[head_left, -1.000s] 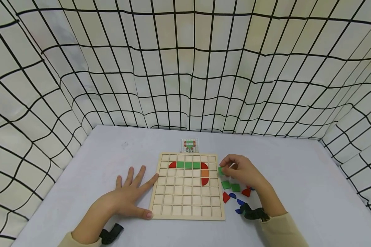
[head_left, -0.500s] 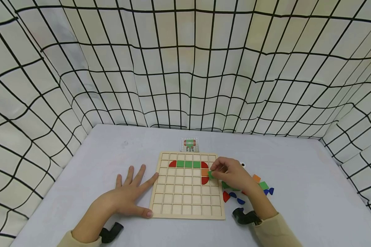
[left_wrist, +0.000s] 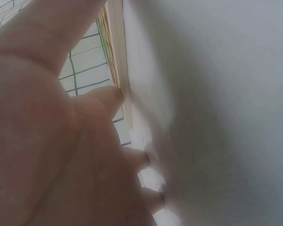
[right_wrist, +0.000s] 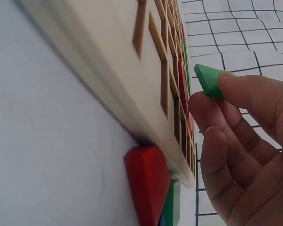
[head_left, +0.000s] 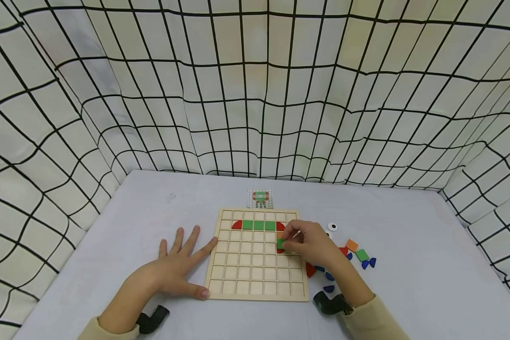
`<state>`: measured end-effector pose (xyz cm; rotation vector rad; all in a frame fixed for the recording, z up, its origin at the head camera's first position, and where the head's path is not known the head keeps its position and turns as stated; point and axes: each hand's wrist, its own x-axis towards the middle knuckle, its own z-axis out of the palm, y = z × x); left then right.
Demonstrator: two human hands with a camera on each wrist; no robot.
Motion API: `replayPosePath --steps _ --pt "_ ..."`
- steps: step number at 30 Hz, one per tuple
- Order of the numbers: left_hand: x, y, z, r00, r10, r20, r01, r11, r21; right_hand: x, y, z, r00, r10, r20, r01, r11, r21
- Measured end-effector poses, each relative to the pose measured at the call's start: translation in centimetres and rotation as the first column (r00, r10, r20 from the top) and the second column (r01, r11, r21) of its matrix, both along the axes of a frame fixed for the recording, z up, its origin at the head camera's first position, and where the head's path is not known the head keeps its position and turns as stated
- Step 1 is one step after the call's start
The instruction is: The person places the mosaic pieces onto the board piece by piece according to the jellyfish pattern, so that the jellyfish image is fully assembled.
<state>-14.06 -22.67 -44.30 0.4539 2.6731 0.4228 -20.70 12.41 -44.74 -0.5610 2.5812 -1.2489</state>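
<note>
My right hand [head_left: 308, 240] pinches a green square tile [right_wrist: 208, 81] between thumb and fingers, over the right part of the wooden grid board [head_left: 244, 274]. In the head view this tile overlaps the red and orange pieces set in the board's right columns. Along an upper row of the board lie several green squares [head_left: 259, 225], with a red curved piece [head_left: 237, 225] at their left end. My left hand [head_left: 174, 269] lies with fingers spread at the board's left side, thumb and index fingertip at its edge; the left wrist view shows a fingertip against the board's side [left_wrist: 119, 56].
A small pattern card [head_left: 260, 198] lies behind the board. Right of the board are scattered loose pieces: an orange square [head_left: 352, 245], a green square [head_left: 362, 255], blue pieces [head_left: 328, 288], red pieces [right_wrist: 148, 179] and a white eye disc [head_left: 332, 226]. A black-lined net [head_left: 255, 94] surrounds the table.
My right hand has carried the green square tile leftward from the loose pieces to over the board's right columns, uncovering pieces and an eye disc behind it. My left hand stays in place.
</note>
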Motion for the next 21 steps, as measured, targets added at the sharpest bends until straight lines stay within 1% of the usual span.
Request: replayPosePath --steps 5,8,14,18,21 --pt "-0.1 0.1 0.0 1.000 0.000 -0.001 0.000 1.000 -0.011 0.3 -0.3 0.1 1.000 0.006 0.005 -0.006 1.000 0.004" --pt "-0.1 0.1 0.1 1.000 -0.004 -0.008 0.004 1.000 -0.012 0.3 -0.4 0.5 1.000 0.007 -0.004 -0.007 1.000 -0.002" --pt "0.0 0.3 0.3 1.000 -0.005 -0.002 0.005 1.000 -0.005 0.3 -1.0 1.2 0.999 0.041 -0.021 -0.042 0.999 -0.029" --pt "0.1 0.3 0.3 1.000 0.001 0.008 -0.001 1.000 -0.003 0.1 -1.8 1.5 0.998 0.052 -0.023 -0.052 0.999 -0.002" --pt "0.1 0.2 0.3 1.000 0.006 0.006 -0.006 1.000 -0.004 -0.4 -2.2 2.1 0.999 0.036 -0.029 -0.036 0.999 -0.004"
